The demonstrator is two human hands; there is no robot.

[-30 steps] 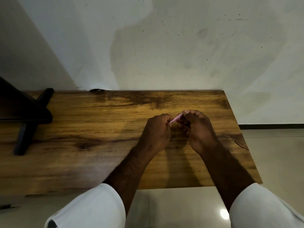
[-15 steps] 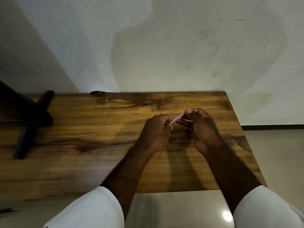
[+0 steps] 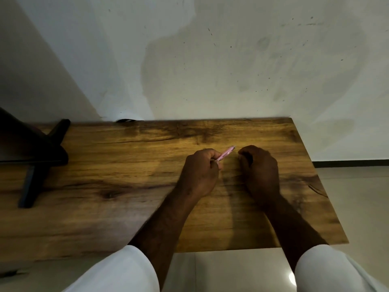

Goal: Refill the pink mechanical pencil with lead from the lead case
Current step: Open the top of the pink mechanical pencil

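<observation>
My left hand [image 3: 200,173] grips the pink mechanical pencil [image 3: 226,153] near its lower end, and the pencil slants up to the right above the wooden table [image 3: 126,186]. A small gap separates the pencil's upper tip from my right hand [image 3: 260,167], whose fingers are curled in low over the table. Whether that hand holds the lead case or a lead is hidden by the fingers. No lead case shows anywhere.
A dark stand with black legs [image 3: 31,161] sits at the table's left end. The table's back edge meets a white wall [image 3: 210,70]. The table's right edge and tiled floor [image 3: 347,207] lie close to my right hand.
My right hand has let go of the pencil's upper end and moved off to the right and down. My left hand keeps the pencil, more of which now shows.
</observation>
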